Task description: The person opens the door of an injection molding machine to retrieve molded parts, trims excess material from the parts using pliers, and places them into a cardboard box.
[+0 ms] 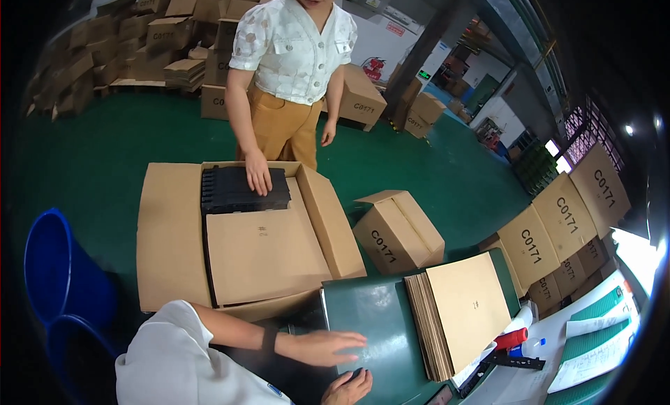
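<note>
Floor (433,153): glossy green, running from 9 to 2 o'clock.
Stacked cartons (132,35): piled at 11 o'clock — more at 3 o'clock.
Pillar (426,49): dark, at 1 o'clock.
Windows (586,126): barred, bright, at 2 o'clock.
Blue bins (56,279): at 8 o'clock.

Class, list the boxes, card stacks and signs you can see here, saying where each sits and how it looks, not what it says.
Large open carton: floor, centre; brown, flaps spread, black trays inside.
Small carton: right of it; brown, flap up.
Stack of flat card sheets: green table, right of the left hand; tan.
Carton pile: far left; brown.
Red wall sign: back wall; small rectangle.
</note>
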`<state>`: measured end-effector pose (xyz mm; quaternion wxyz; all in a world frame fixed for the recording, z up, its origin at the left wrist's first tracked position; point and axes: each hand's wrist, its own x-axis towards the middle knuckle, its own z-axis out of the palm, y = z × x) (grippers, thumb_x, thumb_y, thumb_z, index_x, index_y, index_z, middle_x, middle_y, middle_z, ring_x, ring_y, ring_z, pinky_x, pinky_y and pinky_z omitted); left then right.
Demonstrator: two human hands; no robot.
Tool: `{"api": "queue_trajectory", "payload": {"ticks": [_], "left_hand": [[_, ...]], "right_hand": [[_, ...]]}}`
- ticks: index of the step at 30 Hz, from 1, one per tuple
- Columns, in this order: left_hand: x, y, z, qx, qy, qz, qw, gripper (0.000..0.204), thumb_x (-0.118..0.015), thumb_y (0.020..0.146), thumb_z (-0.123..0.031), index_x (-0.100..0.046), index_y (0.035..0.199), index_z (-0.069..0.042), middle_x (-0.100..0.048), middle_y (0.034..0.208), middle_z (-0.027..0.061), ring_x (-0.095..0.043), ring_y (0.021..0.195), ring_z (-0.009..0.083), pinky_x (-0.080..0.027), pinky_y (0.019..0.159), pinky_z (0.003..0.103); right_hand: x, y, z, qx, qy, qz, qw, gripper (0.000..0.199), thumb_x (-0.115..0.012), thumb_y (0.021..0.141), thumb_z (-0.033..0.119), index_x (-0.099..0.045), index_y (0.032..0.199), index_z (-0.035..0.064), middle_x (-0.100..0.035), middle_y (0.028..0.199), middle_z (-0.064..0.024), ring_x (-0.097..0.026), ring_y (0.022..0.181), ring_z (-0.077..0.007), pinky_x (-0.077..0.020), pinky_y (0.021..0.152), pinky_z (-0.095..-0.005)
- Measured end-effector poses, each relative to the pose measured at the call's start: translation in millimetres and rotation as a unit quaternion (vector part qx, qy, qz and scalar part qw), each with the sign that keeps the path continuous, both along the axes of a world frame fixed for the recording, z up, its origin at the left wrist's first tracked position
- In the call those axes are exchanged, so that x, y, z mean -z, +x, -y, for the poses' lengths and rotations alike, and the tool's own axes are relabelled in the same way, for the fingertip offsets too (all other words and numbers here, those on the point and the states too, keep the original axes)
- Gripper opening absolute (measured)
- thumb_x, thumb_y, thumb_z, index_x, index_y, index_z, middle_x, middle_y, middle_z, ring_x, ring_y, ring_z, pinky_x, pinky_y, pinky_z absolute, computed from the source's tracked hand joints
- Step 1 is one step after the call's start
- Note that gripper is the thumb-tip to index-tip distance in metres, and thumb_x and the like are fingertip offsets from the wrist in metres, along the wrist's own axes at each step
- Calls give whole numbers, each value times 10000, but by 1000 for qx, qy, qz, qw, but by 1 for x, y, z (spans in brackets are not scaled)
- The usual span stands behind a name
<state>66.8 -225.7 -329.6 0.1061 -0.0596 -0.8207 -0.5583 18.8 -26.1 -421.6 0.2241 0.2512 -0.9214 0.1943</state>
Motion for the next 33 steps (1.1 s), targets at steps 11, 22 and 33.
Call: {"api": "queue_trajectory", "payload": {"ticks": [11, 22, 33], "left_hand": [[37, -11, -75, 56, 28, 1, 998, 417, -445, 995, -255, -489, 1300, 26, -517, 1332, 171, -500, 1221, 320, -406, 1010, 360], [98, -74, -80, 32, -280, -64, 957, 625, -329, 1017, -426, -284, 1444, 27, -263, 1533, 172, -229, 1436, 283, -166, 1161, 512], [107, -74, -72, 22, -218, -76, 973, 570, -347, 1020, -386, -307, 1439, -2, -322, 1499, 169, -264, 1419, 279, -191, 1163, 483]], "right_hand": [[-5, 14, 17, 6, -320, 192, 928, 422, -588, 869, 167, -512, 1216, -63, -524, 1239, -241, -503, 1141, -413, -404, 991, -479], [18, -3, -7, -14, -5, 37, 999, 471, -518, 912, 254, -510, 1272, -48, -519, 1271, -261, -475, 1189, -427, -352, 1052, -482], [1, 2, -2, -6, -14, 58, 998, 439, -520, 917, 235, -522, 1258, -41, -537, 1250, -253, -496, 1167, -419, -381, 1024, -482]]}}
